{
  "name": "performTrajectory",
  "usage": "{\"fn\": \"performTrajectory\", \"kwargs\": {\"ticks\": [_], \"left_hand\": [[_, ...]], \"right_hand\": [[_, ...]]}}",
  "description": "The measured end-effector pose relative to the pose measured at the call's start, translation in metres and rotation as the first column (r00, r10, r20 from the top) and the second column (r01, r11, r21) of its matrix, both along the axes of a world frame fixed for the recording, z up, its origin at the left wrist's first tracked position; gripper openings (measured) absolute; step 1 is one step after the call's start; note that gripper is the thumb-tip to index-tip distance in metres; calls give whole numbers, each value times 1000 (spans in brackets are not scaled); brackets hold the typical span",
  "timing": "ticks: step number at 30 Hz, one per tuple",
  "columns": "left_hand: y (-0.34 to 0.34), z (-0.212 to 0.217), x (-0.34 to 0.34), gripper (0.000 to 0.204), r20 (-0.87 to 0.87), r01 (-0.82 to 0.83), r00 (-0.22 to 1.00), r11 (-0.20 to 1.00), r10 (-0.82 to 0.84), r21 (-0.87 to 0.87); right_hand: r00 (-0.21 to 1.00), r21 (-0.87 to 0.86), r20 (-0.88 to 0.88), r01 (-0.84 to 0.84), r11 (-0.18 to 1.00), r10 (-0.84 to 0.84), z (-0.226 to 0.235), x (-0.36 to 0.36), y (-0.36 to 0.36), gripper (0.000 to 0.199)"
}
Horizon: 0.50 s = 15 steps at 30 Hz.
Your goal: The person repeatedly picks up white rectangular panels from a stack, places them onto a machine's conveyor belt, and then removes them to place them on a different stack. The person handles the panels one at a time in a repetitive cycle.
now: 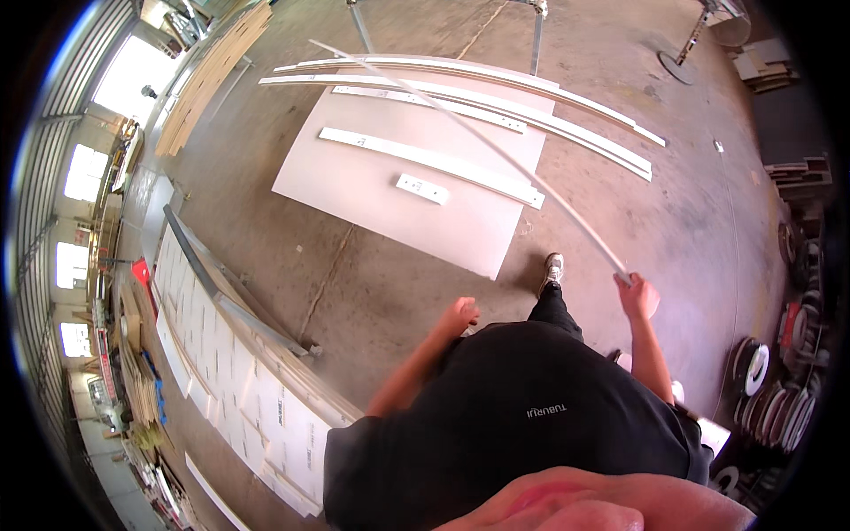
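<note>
My right hand is closed round the near end of a long thin white strip, which slants up and away to the far left, above several white boards. My left hand is in front of my black shirt, its fingers curled, with nothing visible in them. Past it, a large pale sheet lies on the floor. Across the sheet rest a short white block with holes, a medium white board, and several longer white boards that overhang its right edge.
To my left stands a long stack of white panels with a dark metal rail along it. Timber planks lie at the far left. Metal legs stand behind the sheet; rolls of edging line the right side.
</note>
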<state>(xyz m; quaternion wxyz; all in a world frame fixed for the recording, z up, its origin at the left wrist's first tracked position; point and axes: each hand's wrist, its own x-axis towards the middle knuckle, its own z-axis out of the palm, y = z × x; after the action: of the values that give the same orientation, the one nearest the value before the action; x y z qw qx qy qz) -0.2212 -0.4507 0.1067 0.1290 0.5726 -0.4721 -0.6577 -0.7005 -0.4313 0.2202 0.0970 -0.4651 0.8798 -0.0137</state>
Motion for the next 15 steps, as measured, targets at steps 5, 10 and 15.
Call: {"fn": "performTrajectory", "kwargs": {"ticks": [5,10,15], "left_hand": [[-19,-39,-74,53,293,-88,951,995,97,-43],[-53,-31,-157,51,344,-33,937,998,52,-60],[-46,-61,-177,47,172,-348,927,936,334,58]], "right_hand": [[988,-27,-127,-96,995,92,-2,-170,-155,49],[956,-29,-142,-263,964,256,33,-318,-306,47],[913,0,-336,-247,969,233,31,-403,-424,41]]}}
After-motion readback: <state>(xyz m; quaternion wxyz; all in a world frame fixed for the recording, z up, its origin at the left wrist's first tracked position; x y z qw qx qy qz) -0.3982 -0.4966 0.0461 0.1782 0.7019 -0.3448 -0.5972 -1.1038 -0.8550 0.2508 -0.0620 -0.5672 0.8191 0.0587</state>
